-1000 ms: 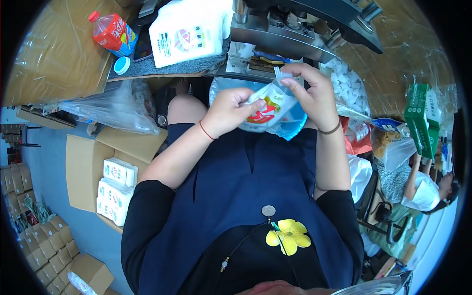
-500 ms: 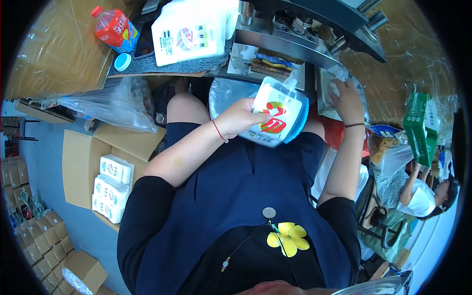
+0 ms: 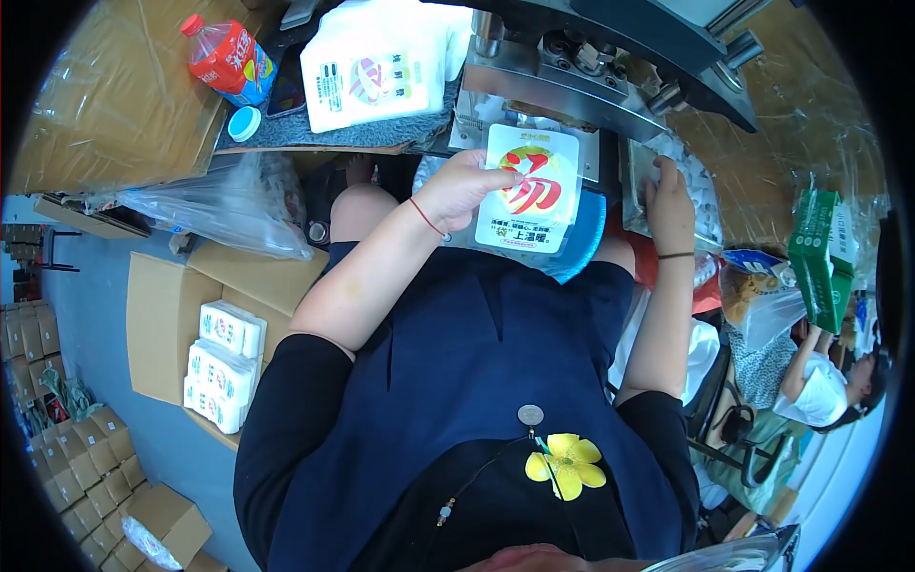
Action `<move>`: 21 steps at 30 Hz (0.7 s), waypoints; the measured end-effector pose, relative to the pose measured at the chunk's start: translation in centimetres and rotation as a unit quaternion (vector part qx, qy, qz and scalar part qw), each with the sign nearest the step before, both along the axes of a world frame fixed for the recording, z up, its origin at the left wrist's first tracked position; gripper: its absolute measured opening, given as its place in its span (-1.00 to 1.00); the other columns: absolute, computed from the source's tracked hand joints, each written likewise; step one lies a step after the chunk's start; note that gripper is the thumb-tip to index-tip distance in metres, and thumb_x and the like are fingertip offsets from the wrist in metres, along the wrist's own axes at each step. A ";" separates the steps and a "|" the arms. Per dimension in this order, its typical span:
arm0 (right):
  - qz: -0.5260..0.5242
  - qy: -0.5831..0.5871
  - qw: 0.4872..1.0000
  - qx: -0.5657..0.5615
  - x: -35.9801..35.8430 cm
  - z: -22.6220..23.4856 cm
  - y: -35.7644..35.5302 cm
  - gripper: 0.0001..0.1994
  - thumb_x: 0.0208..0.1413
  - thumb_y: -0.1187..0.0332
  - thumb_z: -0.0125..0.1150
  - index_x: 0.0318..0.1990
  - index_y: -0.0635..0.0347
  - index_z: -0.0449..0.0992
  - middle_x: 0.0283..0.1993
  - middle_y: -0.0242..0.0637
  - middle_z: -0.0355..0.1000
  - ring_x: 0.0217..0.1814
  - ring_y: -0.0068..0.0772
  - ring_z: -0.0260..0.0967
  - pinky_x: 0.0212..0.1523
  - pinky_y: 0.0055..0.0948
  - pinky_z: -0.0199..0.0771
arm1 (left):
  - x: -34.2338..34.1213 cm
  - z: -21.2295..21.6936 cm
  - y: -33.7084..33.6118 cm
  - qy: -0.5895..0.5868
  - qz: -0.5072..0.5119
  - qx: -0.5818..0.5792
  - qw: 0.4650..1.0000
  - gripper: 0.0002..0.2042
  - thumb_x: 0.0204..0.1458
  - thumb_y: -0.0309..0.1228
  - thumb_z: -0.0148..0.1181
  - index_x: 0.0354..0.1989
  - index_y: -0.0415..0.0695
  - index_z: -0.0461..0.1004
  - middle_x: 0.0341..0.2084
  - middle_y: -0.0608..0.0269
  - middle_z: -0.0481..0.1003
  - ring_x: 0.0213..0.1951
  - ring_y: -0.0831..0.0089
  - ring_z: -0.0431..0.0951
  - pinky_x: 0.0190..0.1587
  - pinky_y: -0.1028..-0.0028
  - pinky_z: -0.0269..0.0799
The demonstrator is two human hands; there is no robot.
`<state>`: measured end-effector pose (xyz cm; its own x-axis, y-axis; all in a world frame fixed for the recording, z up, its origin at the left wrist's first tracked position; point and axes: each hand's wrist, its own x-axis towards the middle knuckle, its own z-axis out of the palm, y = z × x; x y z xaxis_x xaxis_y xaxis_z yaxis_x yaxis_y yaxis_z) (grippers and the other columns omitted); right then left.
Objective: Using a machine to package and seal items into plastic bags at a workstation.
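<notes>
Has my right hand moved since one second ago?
Yes, to the right: against the steel machine bar, your right hand has left the white pouch and now appears below the bar's right end.

Metal press (image 3: 572, 103) blocks ahead of my left fingers (image 3: 502, 178); free room over my lap (image 3: 443, 315); open carton (image 3: 160, 324) obstructs left.

The right hand's fingers (image 3: 664, 176), which a second ago pinched the top of the printed bag (image 3: 543, 195), have left it and moved over to the clear bag of white pieces (image 3: 703, 195), while the bag, tilted then, is now flat and nearly straight in the left hand (image 3: 462, 191) alone.
</notes>
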<state>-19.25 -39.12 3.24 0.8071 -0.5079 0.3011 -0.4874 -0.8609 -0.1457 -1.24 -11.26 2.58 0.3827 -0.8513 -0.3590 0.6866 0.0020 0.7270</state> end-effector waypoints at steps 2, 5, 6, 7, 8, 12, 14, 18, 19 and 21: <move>-0.008 -0.061 0.998 0.011 -0.2 -0.6 -0.1 -0.71 0.23 0.30 0.15 0.06 0.09 0.36 -0.03 0.00 0.47 -0.11 0.11 0.51 -0.18 -0.09 0.53 | 0.0 -0.3 0.0 -0.007 -0.009 -0.014 1.000 -0.63 0.09 -0.53 0.23 0.09 -0.35 0.44 -0.04 0.00 0.58 -0.07 0.29 0.65 0.01 0.33 0.58; 0.008 -0.080 0.997 -0.011 -0.5 -1.0 -0.2 -0.72 0.23 0.30 0.16 0.06 0.10 0.39 -0.06 -0.03 0.48 -0.13 0.05 0.52 -0.20 -0.13 0.52 | -0.6 -0.5 0.2 -0.001 -0.022 -0.015 1.000 -0.64 0.12 -0.52 0.24 0.08 -0.35 0.44 -0.04 0.00 0.58 -0.07 0.29 0.65 -0.01 0.33 0.60; 0.006 -0.081 0.997 -0.011 -0.5 -1.0 -0.1 -0.72 0.23 0.30 0.16 0.06 0.10 0.39 -0.06 -0.03 0.48 -0.13 0.05 0.52 -0.20 -0.13 0.52 | -0.9 -0.4 0.3 -0.002 -0.023 -0.015 1.000 -0.64 0.12 -0.52 0.24 0.08 -0.35 0.44 -0.04 0.00 0.58 -0.07 0.29 0.65 -0.01 0.33 0.60; 0.000 -0.075 0.997 -0.001 -0.4 -0.9 0.1 -0.74 0.23 0.30 0.17 0.03 0.11 0.41 -0.06 -0.04 0.48 -0.14 0.04 0.52 -0.20 -0.14 0.51 | -1.3 -0.3 0.5 0.015 -0.019 -0.009 1.000 -0.65 0.13 -0.51 0.24 0.08 -0.35 0.44 -0.04 0.01 0.58 -0.07 0.29 0.65 -0.01 0.32 0.60; -0.006 -0.069 0.998 0.009 -0.4 -0.9 0.2 -0.75 0.23 0.30 0.17 0.01 0.12 0.43 -0.06 -0.05 0.48 -0.14 0.03 0.51 -0.21 -0.14 0.51 | -1.6 -0.2 0.5 0.031 -0.014 -0.004 0.999 -0.65 0.14 -0.50 0.24 0.08 -0.36 0.44 -0.04 0.01 0.58 -0.08 0.30 0.65 -0.02 0.31 0.60; -0.006 -0.080 0.997 0.010 -0.5 -0.7 0.3 -0.78 0.23 0.29 0.17 -0.03 0.12 0.45 -0.07 -0.07 0.48 -0.16 0.02 0.51 -0.22 -0.14 0.50 | -2.0 -0.6 0.7 0.035 -0.004 -0.013 0.999 -0.67 0.15 -0.49 0.24 0.06 -0.35 0.44 -0.08 -0.02 0.59 -0.11 0.28 0.66 -0.03 0.28 0.61; -0.007 -0.078 0.997 0.018 -0.5 -0.6 0.4 -0.79 0.24 0.27 0.16 -0.04 0.09 0.47 -0.07 -0.09 0.48 -0.15 0.04 0.50 -0.21 -0.13 0.49 | -2.1 -1.0 0.8 0.032 0.000 -0.012 0.999 -0.68 0.15 -0.50 0.23 0.06 -0.35 0.44 -0.08 -0.02 0.59 -0.11 0.27 0.66 -0.03 0.27 0.61; -0.016 -0.071 0.997 0.014 -0.7 -0.6 0.5 -0.81 0.25 0.25 0.14 -0.06 0.07 0.48 -0.07 -0.11 0.48 -0.13 0.05 0.48 -0.18 -0.14 0.48 | -2.3 -0.4 0.8 0.029 0.009 0.002 1.000 -0.70 0.16 -0.52 0.21 0.04 -0.35 0.45 -0.09 -0.03 0.59 -0.12 0.28 0.66 -0.04 0.26 0.62; -0.014 -0.075 0.997 0.016 -0.7 -0.8 0.5 -0.82 0.25 0.25 0.13 -0.08 0.07 0.49 -0.08 -0.12 0.48 -0.12 0.05 0.48 -0.18 -0.14 0.48 | -2.3 -0.4 0.8 0.027 0.008 0.002 1.000 -0.70 0.16 -0.52 0.21 0.04 -0.35 0.45 -0.09 -0.03 0.59 -0.12 0.28 0.66 -0.04 0.26 0.62; -0.013 -0.080 0.997 0.017 -0.7 -0.7 0.6 -0.82 0.25 0.25 0.12 -0.09 0.08 0.50 -0.08 -0.13 0.48 -0.11 0.05 0.47 -0.17 -0.14 0.47 | -2.3 -0.6 0.9 0.024 0.016 -0.006 1.000 -0.70 0.16 -0.53 0.20 0.05 -0.37 0.45 -0.09 -0.02 0.59 -0.11 0.28 0.66 -0.04 0.27 0.62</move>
